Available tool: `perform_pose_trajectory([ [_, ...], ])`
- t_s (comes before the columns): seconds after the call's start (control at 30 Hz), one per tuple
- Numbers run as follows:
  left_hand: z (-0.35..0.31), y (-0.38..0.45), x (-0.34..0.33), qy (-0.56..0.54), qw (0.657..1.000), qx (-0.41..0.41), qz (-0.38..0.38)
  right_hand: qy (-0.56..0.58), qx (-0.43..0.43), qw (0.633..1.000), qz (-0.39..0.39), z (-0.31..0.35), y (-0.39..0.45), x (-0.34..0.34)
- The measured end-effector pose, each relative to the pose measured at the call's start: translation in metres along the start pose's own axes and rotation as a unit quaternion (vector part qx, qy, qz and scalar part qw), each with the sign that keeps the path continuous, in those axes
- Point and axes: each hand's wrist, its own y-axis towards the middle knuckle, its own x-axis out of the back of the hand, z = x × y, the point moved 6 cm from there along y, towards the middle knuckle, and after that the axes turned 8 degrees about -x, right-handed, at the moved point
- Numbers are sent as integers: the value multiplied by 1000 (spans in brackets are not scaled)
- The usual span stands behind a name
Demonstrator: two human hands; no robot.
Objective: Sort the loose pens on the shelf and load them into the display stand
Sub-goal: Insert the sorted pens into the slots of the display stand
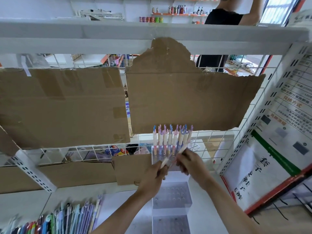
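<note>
I see my left hand (154,177) gripping a few pens (164,162) and my right hand (190,162) pinching one at the display stand (172,196), whose top tier is nearly full. I judge them light, stiff and slick; hold mid-barrel. More loose pens (67,218) lie on the shelf (118,200).
</note>
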Motion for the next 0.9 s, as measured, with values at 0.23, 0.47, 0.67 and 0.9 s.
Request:
perform_pose_trajectory([
  [0.23, 6, 7, 30, 172, 983, -33, -60, -169, 76, 966, -181, 23, 24, 60],
  [0.47, 10, 5, 29, 192, 980, -39, -40, -247, 73, 949, -181, 25, 43, 53],
  [0.67, 9, 4, 29, 184, 982, -30, -40, -266, 65, 946, -172, 28, 46, 51],
  [0.9, 6, 3, 27, 160, 986, -28, -41, -292, 22, 946, -136, 13, 45, 43],
])
